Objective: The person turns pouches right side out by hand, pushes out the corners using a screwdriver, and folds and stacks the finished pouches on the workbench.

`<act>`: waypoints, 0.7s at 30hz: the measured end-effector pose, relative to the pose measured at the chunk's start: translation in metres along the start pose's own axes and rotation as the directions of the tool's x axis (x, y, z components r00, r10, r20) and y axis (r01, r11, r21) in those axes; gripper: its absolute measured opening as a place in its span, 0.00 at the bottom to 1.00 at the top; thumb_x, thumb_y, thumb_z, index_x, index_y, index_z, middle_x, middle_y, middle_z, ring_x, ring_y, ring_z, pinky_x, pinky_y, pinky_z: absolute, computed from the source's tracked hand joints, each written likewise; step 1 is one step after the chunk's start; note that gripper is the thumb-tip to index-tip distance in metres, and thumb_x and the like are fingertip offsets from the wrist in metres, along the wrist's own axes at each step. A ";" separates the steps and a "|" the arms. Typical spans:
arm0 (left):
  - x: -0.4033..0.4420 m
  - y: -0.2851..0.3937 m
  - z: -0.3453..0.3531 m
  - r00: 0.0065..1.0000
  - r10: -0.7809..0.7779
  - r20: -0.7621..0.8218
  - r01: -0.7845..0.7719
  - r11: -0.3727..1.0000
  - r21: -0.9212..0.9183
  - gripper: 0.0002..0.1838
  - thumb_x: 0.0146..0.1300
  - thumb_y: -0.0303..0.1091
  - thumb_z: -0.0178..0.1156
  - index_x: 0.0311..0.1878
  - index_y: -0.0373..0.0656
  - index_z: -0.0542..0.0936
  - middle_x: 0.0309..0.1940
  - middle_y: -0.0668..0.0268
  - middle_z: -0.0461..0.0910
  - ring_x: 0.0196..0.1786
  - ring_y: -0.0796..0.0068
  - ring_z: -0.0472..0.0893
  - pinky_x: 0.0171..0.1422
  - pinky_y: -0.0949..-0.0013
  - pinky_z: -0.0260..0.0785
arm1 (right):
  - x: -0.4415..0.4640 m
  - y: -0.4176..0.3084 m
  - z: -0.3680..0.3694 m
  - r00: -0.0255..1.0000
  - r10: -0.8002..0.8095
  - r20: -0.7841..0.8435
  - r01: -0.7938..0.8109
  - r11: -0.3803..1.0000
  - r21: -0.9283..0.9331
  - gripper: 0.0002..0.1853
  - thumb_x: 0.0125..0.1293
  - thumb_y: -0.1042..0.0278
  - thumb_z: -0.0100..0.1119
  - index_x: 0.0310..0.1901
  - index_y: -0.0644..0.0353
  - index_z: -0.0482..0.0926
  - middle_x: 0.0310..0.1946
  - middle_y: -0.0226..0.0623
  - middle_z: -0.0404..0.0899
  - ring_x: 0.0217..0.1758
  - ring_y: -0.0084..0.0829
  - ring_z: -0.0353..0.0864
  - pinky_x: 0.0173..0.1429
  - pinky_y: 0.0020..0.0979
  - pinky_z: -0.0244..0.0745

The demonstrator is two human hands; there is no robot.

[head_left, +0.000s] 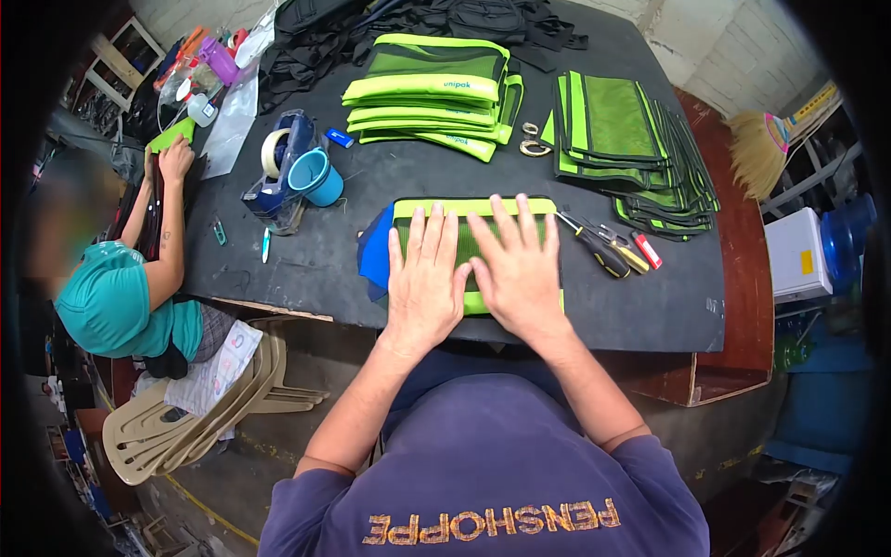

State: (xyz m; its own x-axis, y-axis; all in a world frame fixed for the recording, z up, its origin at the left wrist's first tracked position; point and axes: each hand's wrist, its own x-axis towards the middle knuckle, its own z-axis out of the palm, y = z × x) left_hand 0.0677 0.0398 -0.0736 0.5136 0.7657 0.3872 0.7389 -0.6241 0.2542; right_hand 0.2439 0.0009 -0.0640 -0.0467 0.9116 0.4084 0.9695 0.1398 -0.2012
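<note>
A green mesh pouch (473, 206) with bright lime bands lies flat on the dark table, close to its front edge. My left hand (427, 269) rests palm down over its left part, fingers stretched out. Beside it my right hand (516, 265) lies flat on the right part, fingers spread, the two thumbs close together. Blue material (374, 255) sticks out at the pouch's left side. Both hands hide much of the pouch's middle.
Stacked lime pouches (422, 93) and a pile of mesh pieces (617, 130) lie behind. Right are a screwdriver (608, 253) and a red object (647, 251); left, a blue cup (317, 176) and tape dispenser (278, 167). A person (139, 297) works at the left edge.
</note>
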 end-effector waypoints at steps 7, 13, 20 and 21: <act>-0.011 -0.009 0.020 0.987 -0.047 0.157 0.040 0.998 0.049 0.37 0.75 0.50 0.57 0.82 0.41 0.66 0.83 0.45 0.59 0.85 0.38 0.55 0.86 0.29 0.40 | -0.019 0.009 0.036 0.992 0.046 0.118 -0.045 0.999 -0.011 0.36 0.72 0.45 0.61 0.78 0.50 0.71 0.81 0.51 0.62 0.86 0.63 0.52 0.81 0.79 0.39; -0.008 -0.015 0.014 0.985 -0.018 0.170 0.018 1.000 -0.001 0.38 0.72 0.51 0.62 0.81 0.45 0.68 0.82 0.44 0.60 0.84 0.36 0.57 0.85 0.28 0.40 | -0.014 0.016 0.026 0.972 0.055 0.229 -0.071 0.996 0.061 0.37 0.73 0.44 0.61 0.79 0.49 0.69 0.83 0.49 0.59 0.88 0.60 0.49 0.83 0.77 0.36; -0.034 -0.030 -0.042 0.999 -0.004 -0.038 -0.006 0.970 -0.242 0.28 0.68 0.39 0.67 0.70 0.42 0.79 0.73 0.49 0.73 0.78 0.39 0.67 0.81 0.37 0.54 | -0.035 0.041 -0.029 0.992 0.015 0.127 -0.032 0.990 0.135 0.28 0.74 0.52 0.62 0.72 0.52 0.77 0.74 0.47 0.72 0.82 0.52 0.62 0.82 0.64 0.50; -0.034 -0.030 -0.042 0.998 -0.022 -0.063 0.005 0.963 -0.270 0.26 0.68 0.36 0.67 0.68 0.42 0.81 0.70 0.50 0.77 0.77 0.41 0.70 0.80 0.39 0.58 | -0.035 0.054 -0.032 0.994 0.103 0.030 -0.106 0.982 0.159 0.25 0.74 0.56 0.62 0.69 0.53 0.79 0.71 0.44 0.76 0.79 0.49 0.67 0.81 0.57 0.55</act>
State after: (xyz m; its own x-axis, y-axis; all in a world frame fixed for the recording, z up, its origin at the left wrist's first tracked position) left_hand 0.0101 0.0263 -0.0570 0.4682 0.7682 0.4367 0.5960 -0.6394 0.4857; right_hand 0.3055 -0.0363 -0.0606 0.0457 0.9325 0.3583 0.9183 0.1020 -0.3826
